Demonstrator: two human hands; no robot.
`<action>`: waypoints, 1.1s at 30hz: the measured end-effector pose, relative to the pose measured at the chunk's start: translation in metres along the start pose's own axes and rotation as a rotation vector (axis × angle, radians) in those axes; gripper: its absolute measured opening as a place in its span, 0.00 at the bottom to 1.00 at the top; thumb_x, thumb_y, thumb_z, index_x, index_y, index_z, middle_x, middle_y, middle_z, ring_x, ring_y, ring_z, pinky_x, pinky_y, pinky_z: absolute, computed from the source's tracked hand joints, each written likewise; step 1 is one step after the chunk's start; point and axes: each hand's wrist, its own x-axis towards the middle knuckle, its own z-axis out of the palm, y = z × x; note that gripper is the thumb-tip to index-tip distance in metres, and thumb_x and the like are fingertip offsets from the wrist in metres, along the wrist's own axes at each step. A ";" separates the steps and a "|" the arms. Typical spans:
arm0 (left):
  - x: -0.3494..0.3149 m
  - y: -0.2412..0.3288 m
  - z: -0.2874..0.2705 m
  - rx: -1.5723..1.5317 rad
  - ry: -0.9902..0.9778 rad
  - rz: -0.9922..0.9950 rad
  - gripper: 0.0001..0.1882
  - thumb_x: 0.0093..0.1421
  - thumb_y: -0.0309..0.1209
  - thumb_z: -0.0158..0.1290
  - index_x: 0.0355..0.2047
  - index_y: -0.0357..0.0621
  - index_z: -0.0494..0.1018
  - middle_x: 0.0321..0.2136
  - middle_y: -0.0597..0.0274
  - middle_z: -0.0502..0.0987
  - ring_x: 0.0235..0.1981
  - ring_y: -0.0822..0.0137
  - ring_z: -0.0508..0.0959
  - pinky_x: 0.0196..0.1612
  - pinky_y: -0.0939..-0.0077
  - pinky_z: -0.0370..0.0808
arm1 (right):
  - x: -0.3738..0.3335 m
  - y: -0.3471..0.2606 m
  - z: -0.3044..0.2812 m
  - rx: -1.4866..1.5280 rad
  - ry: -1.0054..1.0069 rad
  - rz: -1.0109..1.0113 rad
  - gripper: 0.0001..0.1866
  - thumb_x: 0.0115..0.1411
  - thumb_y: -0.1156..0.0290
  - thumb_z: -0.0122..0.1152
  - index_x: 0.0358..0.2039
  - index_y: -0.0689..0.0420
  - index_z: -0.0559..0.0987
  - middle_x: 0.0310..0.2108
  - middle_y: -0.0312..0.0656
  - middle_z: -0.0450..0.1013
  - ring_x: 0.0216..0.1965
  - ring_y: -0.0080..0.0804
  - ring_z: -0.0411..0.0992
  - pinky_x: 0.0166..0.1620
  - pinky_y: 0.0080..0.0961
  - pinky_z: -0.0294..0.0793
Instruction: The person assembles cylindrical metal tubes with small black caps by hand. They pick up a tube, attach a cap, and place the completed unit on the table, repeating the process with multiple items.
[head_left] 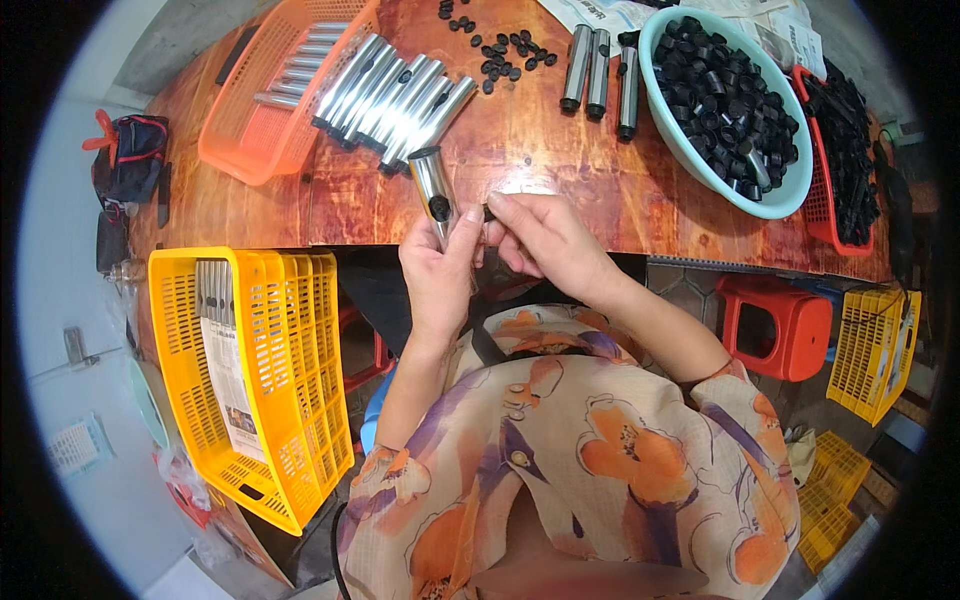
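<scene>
My left hand (pixel 436 268) is closed around a shiny metal tube (pixel 430 178), held tilted over the table's near edge. A black oval piece (pixel 439 208) shows on the tube's side, just above my left thumb. Close beside it, my right hand (pixel 552 238) pinches a small black piece (pixel 489 213) between thumb and forefinger; its exact kind is too small to make out. The fingertips of both hands nearly meet. Beyond the left hand, a row of metal tubes (pixel 385 95) with black ends lies on the wooden table (pixel 520 135).
An orange basket (pixel 265 145) holds more tubes. Small black ovals (pixel 515 50) lie scattered at the back. A few black-ended tubes (pixel 598 75) rest beside a pale blue bowl (pixel 660 130) of black caps. A red basket (pixel 820 200) stands right; a yellow crate (pixel 300 370) left; a red stool (pixel 790 325) below.
</scene>
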 end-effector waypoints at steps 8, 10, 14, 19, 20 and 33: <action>0.002 -0.002 -0.006 -0.151 -0.072 -0.062 0.08 0.63 0.31 0.52 0.32 0.38 0.72 0.20 0.67 0.72 0.18 0.79 0.68 0.21 0.86 0.64 | 0.001 0.001 -0.005 -0.896 0.274 -0.905 0.14 0.50 0.71 0.64 0.38 0.60 0.75 0.34 0.44 0.72 0.33 0.42 0.74 0.34 0.31 0.73; 0.002 -0.003 -0.007 -0.216 -0.106 -0.076 0.11 0.65 0.36 0.48 0.33 0.40 0.71 0.21 0.66 0.72 0.19 0.78 0.68 0.22 0.85 0.64 | 0.003 0.003 -0.006 -0.874 0.287 -0.906 0.13 0.51 0.72 0.65 0.37 0.60 0.75 0.33 0.44 0.72 0.29 0.39 0.74 0.32 0.29 0.73; 0.001 -0.008 -0.009 -0.442 -0.167 -0.113 0.20 0.70 0.46 0.36 0.38 0.43 0.69 0.26 0.64 0.73 0.23 0.76 0.71 0.26 0.81 0.68 | -0.006 -0.008 0.006 -0.442 0.349 -0.584 0.10 0.51 0.72 0.67 0.33 0.60 0.76 0.29 0.42 0.73 0.22 0.31 0.73 0.24 0.23 0.72; -0.006 -0.002 0.004 -0.456 -0.105 -0.023 0.18 0.71 0.43 0.34 0.47 0.44 0.67 0.39 0.62 0.74 0.40 0.69 0.74 0.45 0.74 0.72 | 0.005 -0.006 0.028 -0.382 0.463 -0.667 0.10 0.49 0.70 0.69 0.26 0.59 0.76 0.21 0.38 0.72 0.18 0.26 0.72 0.20 0.21 0.70; -0.007 -0.002 0.005 -0.469 -0.113 0.011 0.18 0.71 0.42 0.34 0.48 0.45 0.66 0.41 0.62 0.73 0.42 0.69 0.74 0.48 0.73 0.71 | 0.005 -0.007 0.030 -0.429 0.484 -0.693 0.10 0.48 0.70 0.70 0.25 0.58 0.76 0.20 0.37 0.72 0.18 0.26 0.72 0.21 0.21 0.70; 0.000 -0.010 -0.008 -0.695 -0.195 -0.039 0.19 0.71 0.40 0.34 0.50 0.41 0.68 0.41 0.63 0.74 0.43 0.73 0.73 0.50 0.75 0.68 | 0.005 -0.003 0.034 -0.864 0.579 -0.987 0.08 0.44 0.73 0.70 0.26 0.56 0.78 0.19 0.34 0.72 0.19 0.27 0.71 0.24 0.24 0.63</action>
